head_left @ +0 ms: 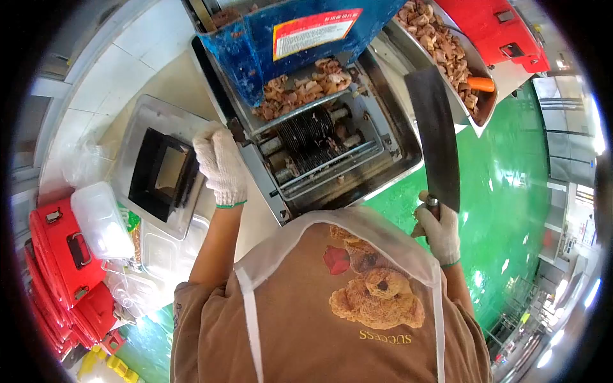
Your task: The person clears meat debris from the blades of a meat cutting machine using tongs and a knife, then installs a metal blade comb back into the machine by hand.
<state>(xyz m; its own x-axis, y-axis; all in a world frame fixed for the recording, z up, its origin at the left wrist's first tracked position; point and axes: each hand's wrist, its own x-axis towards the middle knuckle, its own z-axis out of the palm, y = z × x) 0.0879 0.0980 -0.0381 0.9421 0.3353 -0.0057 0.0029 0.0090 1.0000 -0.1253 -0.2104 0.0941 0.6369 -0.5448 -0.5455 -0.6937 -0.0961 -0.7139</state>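
Observation:
My right hand (438, 228), in a white knitted glove, is closed around the handle of a large broad-bladed knife (435, 137). The dark blade points up and away, to the right of a meat-cutting machine (278, 175). Beside the machine's left edge is my gloved left hand (220, 165), its fingers bent and pressed together; what they hold, if anything, is hidden. Ridged dark rollers (308, 134) lie exposed in the machine, with scraps on them. Chopped meat pieces (300, 89) are heaped behind the rollers, below a blue housing (249, 60) with a red-and-white label (316, 33).
At the upper right, a metal tray (486, 115) holds chopped meat and an orange-handled tool (480, 83). A metal piece with a black rectangular opening (142, 167) lies left. Clear plastic containers (102, 220) and red cases (67, 255) stand lower left. Green floor (498, 210) extends right.

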